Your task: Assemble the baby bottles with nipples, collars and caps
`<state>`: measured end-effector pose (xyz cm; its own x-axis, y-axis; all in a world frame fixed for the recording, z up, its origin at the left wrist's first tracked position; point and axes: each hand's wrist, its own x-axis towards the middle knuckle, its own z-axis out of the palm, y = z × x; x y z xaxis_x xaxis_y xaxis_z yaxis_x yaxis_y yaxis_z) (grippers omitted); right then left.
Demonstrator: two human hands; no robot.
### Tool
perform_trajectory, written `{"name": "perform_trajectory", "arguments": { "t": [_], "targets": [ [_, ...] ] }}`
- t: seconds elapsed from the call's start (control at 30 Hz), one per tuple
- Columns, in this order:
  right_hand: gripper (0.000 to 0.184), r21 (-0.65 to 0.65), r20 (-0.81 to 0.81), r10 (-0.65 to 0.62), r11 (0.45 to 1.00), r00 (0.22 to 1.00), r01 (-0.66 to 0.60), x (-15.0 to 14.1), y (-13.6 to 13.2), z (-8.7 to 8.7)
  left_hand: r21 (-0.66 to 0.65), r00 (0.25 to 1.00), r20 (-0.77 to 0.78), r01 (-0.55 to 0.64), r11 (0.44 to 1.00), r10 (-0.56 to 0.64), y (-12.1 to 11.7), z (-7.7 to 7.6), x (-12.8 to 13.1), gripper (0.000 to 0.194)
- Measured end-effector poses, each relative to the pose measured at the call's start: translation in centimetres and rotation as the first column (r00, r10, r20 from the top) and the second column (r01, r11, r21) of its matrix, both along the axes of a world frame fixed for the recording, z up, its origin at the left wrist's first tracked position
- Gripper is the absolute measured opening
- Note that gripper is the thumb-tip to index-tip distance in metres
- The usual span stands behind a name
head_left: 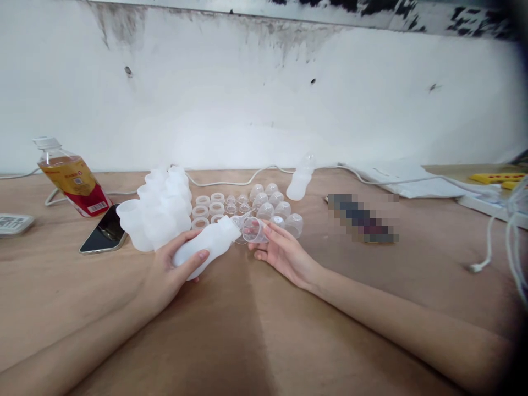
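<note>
My left hand (181,258) is wrapped round a white baby bottle (208,245), tilted with its neck up and to the right. A clear nipple seems to sit at the bottle's mouth. My right hand (284,253) pinches a clear dome cap (252,230), its open end turned toward the bottle's neck. Behind my hands stand white bottle bodies (154,212) in rows, white collar rings (201,211), clear nipples (231,203) and more clear dome caps (282,209). Farther back, one capped bottle (300,179) stands upright.
A drink bottle (74,179) and a black phone (105,231) are at the left. A blurred-out flat object (361,218) lies at the right. White cables (490,242), a white bag (396,181) and a power strip (490,206) run along the back right near the wall.
</note>
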<state>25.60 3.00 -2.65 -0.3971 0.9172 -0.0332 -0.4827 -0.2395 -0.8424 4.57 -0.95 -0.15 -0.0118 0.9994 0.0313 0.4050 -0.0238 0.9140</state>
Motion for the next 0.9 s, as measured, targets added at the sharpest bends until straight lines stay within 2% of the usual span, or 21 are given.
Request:
{"name": "perform_trajectory", "arguments": {
  "t": [0.2,0.43,0.67,0.9],
  "targets": [
    [0.023,0.049,-0.001,0.017,0.999,1.0,-0.017,-0.13,-0.33,0.19,-0.003,1.0,-0.021,0.013,1.0,-0.013,0.01,0.1,-0.11,0.05],
    [0.03,0.138,0.009,-0.086,0.987,0.996,0.084,-0.32,-0.45,0.22,-0.022,0.993,-0.099,0.063,0.998,-0.065,-0.28,0.3,-0.06,0.045],
    [0.036,0.201,0.078,-0.119,0.974,0.99,0.101,-0.34,-0.42,-0.08,0.134,0.944,-0.318,0.143,0.981,-0.094,-0.21,0.09,-0.22,0.04],
    [0.039,0.284,0.236,-0.11,0.958,0.965,0.039,-0.37,-0.8,-0.09,0.233,0.906,-0.408,0.225,0.946,-0.115,-0.29,-0.08,-0.31,0.037]
  ]
}}
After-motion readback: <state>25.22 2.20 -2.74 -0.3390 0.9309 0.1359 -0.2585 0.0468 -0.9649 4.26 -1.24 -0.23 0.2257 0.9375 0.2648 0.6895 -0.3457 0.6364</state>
